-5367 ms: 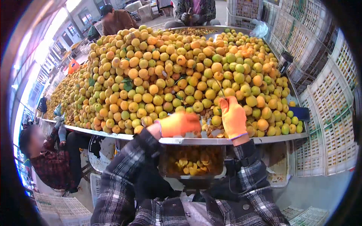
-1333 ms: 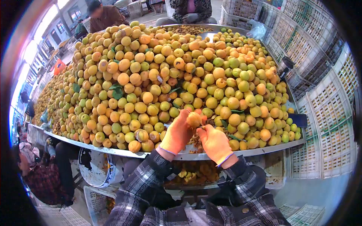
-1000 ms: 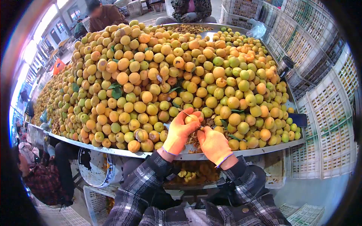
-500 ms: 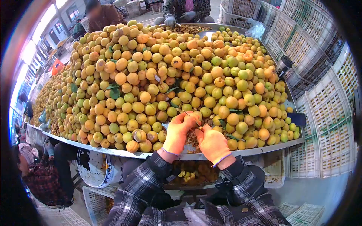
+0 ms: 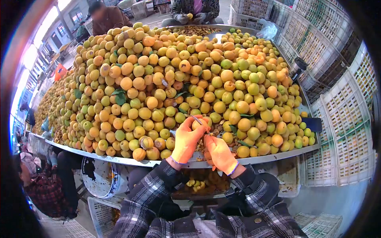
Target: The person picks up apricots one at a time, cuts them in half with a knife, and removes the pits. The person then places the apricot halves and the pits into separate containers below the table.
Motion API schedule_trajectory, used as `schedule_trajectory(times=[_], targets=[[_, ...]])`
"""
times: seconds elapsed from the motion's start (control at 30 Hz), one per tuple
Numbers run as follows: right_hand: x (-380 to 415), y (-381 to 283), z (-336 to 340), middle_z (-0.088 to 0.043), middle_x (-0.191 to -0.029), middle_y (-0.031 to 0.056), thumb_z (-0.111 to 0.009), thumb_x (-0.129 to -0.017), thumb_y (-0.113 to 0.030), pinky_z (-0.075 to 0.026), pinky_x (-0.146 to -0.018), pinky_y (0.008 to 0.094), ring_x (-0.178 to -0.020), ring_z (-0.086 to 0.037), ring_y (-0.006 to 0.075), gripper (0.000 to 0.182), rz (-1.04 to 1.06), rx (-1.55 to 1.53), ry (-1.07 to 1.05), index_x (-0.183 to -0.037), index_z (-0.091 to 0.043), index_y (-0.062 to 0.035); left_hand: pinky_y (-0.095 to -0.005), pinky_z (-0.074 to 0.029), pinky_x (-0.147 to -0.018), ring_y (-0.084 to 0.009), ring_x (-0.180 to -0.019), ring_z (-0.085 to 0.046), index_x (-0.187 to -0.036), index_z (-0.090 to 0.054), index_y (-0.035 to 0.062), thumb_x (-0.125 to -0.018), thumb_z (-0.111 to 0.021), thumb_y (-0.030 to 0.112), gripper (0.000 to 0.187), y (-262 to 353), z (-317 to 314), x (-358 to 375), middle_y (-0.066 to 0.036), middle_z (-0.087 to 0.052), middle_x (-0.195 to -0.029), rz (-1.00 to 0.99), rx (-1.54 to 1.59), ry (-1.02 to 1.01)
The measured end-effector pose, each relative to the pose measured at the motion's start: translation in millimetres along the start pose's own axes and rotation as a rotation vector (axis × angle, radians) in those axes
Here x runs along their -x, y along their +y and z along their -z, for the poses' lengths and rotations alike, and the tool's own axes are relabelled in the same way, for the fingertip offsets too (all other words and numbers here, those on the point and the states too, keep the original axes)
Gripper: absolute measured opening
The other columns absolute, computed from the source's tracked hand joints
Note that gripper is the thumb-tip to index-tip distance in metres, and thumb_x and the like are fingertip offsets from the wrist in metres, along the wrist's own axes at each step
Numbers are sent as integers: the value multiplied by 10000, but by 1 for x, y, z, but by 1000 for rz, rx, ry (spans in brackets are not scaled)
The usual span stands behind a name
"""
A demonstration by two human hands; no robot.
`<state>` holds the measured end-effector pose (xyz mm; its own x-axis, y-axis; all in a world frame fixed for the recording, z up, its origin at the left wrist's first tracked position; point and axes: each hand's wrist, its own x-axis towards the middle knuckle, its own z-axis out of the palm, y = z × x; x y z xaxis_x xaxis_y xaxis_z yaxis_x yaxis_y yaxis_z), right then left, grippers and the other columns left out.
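A large heap of yellow-orange and greenish apricots (image 5: 152, 102) fills the metal table (image 5: 131, 160) in front of me. At its near edge, my left hand (image 5: 186, 142), in an orange glove, is closed around an apricot (image 5: 197, 124) that shows between thumb and fingers. My right hand (image 5: 220, 154), gloved alike, is close beside it, fingers pinched together. A thin, dark, knife-like tool (image 5: 196, 119) slants up-left from the right fingertips across that apricot; its grip is mostly hidden. Small brown bits and pieces lie beneath both hands.
White plastic crates (image 5: 341, 131) are stacked along the right side. A black phone-like slab (image 5: 312, 124) and a dark bottle (image 5: 298, 68) rest by the table's right edge. A white bucket (image 5: 97, 178) stands below left. Other people sit across the table and at left.
My right hand has shifted slightly down and left, and the apricot in my left hand now shows more clearly. Across the table, a person's gloved hands now hold a fruit.
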<state>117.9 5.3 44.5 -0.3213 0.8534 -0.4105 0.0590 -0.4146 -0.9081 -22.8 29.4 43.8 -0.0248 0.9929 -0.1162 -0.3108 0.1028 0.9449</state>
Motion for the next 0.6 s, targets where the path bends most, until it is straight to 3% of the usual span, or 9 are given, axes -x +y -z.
schedule_trajectory(times=[0.07, 0.1, 0.17, 0.27, 0.4, 0.47, 0.5, 0.57, 0.6], targets=[[-3, 0, 2, -596, -632, 172, -471, -1013, -355, -472, -581, 477, -588, -605, 310, 424, 157, 179, 88, -875, -598, 25, -277, -523, -867, -154, -1008, -633, -1296, -481, -63, -838, -690, 74, 523, -4, -1, -3, -95, -652, -1146, -33, 50, 29], [-5, 0, 3, -596, -632, 172, -471, -1013, -355, -472, -581, 477, -588, -605, 310, 424, 158, 178, 88, -875, -598, 25, -277, -523, -867, -154, -1008, -633, -1296, -481, -63, -838, -690, 74, 523, -3, 0, -4, -95, -652, -1146, -34, 49, 28], [-6, 0, 5, -653, -737, 244, -479, -1005, -384, -482, -641, 547, -708, -646, 440, 438, 419, 654, 309, -900, -617, 19, -289, -524, -895, -174, -1071, -614, -1413, -350, -55, -820, -699, 23, 693, 4, 2, -5, -121, -625, -1211, -96, -29, -24], [1, -9, 6, -662, -836, 285, -479, -1000, -396, -469, -698, 588, -830, -625, 501, 449, 358, 764, 326, -910, -636, 15, -300, -527, -911, -188, -1098, -602, -1483, -246, -38, -789, -714, -38, 837, 8, 3, -6, -141, -610, -1246, -172, -195, -32], [3, -8, 8, -659, -857, 292, -471, -1004, -368, -472, -707, 585, -840, -623, 505, 427, 341, 786, 288, -930, -644, 15, -303, -527, -925, -190, -1085, -606, -1514, -209, -18, -762, -733, -68, 918, 13, 5, -1, -149, -606, -1263, -229, -363, -53], [-2, -5, 10, -663, -739, 235, -464, -1015, -372, -508, -661, 513, -710, -653, 427, 433, 428, 595, 179, -934, -620, 23, -303, -529, -920, -181, -1089, -603, -1503, -228, -18, -763, -733, -61, 897, 12, 7, -1, -143, -608, -1274, -188, -294, -75], [-1, -4, 10, -663, -739, 235, -464, -1015, -372, -508, -661, 513, -710, -653, 427, 433, 430, 596, 180, -934, -620, 23, -303, -529, -920, -181, -1089, -603, -1503, -228, -18, -763, -733, -61, 897, 13, 7, -2, -143, -608, -1274, -191, -294, -76], [0, -3, 7, -482, -549, 33, -418, -1041, -381, -419, -394, 378, -418, -460, 202, 407, 209, 180, -3, -866, -567, -45, -298, -530, -914, -170, -1078, -603, -1454, -290, -15, -769, -727, -59, 814, 13, 8, -3, -140, -612, -1279, -154, -270, -85], [3, -7, 5, -482, -549, 33, -418, -1041, -381, -419, -394, 378, -418, -460, 202, 407, 209, 180, -3, -866, -567, -45, -298, -530, -914, -170, -1078, -603, -1454, -290, -15, -769, -727, -59, 814, 13, 9, -4, -140, -612, -1279, -154, -270, -85]])
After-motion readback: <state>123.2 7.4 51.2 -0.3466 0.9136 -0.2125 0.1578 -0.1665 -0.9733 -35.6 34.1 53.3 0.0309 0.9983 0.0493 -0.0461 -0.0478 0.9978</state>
